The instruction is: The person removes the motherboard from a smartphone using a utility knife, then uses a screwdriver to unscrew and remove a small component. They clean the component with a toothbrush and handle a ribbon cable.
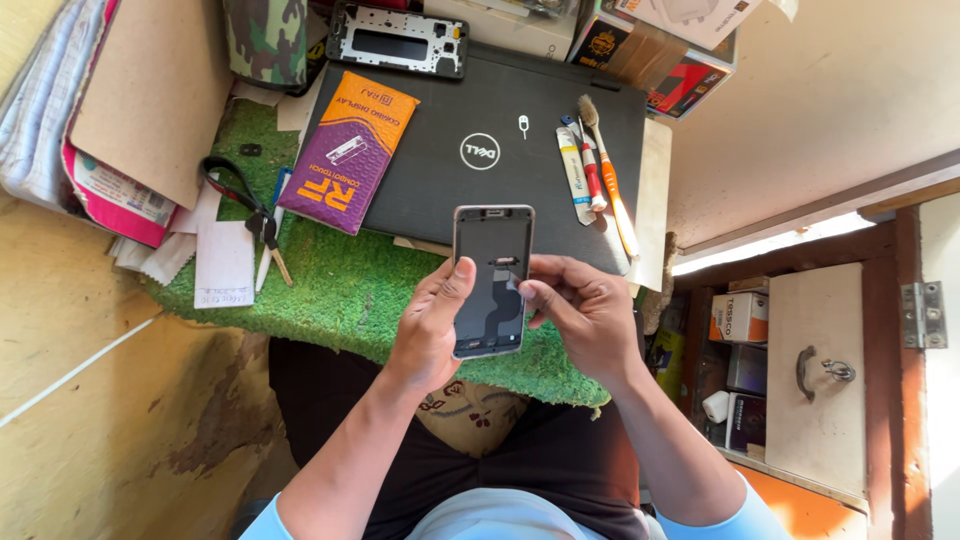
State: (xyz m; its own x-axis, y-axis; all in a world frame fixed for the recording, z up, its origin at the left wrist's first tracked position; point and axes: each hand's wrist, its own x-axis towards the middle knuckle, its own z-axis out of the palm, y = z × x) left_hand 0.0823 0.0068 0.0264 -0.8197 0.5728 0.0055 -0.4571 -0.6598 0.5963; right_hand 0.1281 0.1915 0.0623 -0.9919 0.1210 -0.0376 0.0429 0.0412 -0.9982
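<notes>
Above the green mat, the left hand grips a dark phone while the right hand fingers its face, the closed laptop lying beyond.

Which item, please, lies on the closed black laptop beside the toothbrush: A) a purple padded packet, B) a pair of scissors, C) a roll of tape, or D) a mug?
A: the purple padded packet lies on the laptop's left corner, with the toothbrush near its right edge.

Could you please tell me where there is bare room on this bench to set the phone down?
Bare patches: green mat between scissors and left hand; laptop lid between purple packet and toothbrush. Back edge is crowded with boxes.
</notes>
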